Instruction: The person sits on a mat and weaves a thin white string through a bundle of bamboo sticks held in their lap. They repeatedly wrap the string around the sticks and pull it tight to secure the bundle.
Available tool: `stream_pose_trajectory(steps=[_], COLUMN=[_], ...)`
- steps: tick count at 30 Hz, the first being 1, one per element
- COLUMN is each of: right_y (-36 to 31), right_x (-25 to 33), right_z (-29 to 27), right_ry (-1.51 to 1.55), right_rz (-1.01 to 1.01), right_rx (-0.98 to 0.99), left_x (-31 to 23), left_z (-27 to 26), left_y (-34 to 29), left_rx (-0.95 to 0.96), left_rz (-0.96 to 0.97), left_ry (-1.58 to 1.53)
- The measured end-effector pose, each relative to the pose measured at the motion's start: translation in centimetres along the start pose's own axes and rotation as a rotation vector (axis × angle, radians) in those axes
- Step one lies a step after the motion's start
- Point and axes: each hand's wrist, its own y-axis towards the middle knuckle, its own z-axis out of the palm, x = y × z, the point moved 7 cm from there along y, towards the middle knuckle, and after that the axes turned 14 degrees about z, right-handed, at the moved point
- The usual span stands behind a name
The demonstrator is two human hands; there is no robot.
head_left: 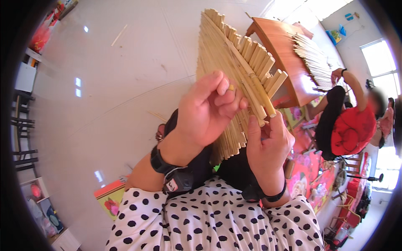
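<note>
"Straw-coloured sticks [213, 54] are filling the centre. What are they forming?"

"They are lying side by side as a tapering panel [207, 62], spreading from the centre toward 12 o'clock. A longer stick [243, 65] is slanting along its right side; short stick ends [263, 66] are poking past it toward 1 o'clock."

"And the hands?"

"Toward 4 o'clock, the right hand [272, 144] is pinching the panel's near corner between thumb and fingers. The left hand [205, 113] is curling its fingers narrowly over the panel's face; I cannot tell whether it is gripping anything."

"How far along?"

"Many sticks are already sitting in line, so the panel is looking well advanced. Some ends are standing uneven, so evening them may be remaining; any fastening is not showing clearly."

"Farther out?"

"Toward 2 o'clock, another stick panel [312, 58] is lying on a brown table [278, 44]; a co-worker in red [354, 129] is reaching to it."
</note>
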Motion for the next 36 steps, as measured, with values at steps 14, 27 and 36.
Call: stream_pose_trajectory(steps=[14, 27, 36], right_y=[2.2, 2.8, 2.9], right_x=[-2.2, -3.0, -3.7], right_z=[-1.5, -1.3, -1.2], right_ry=[-0.119, -0.179, -0.041], right_rz=[0.049, -0.067, -0.012], right_rx=[-0.261, -0.295, -0.215], left_x=[4.8, 3.2, 2.8], left_z=[-0.8, 2.0, 3.3], left_y=[2.2, 3.1, 3.7], left_rx=[-0.143, 0.135, 0.242], left_rz=[-0.17, -0.117, -0.092], left_ry=[-0.122, 0.261, 0.586])
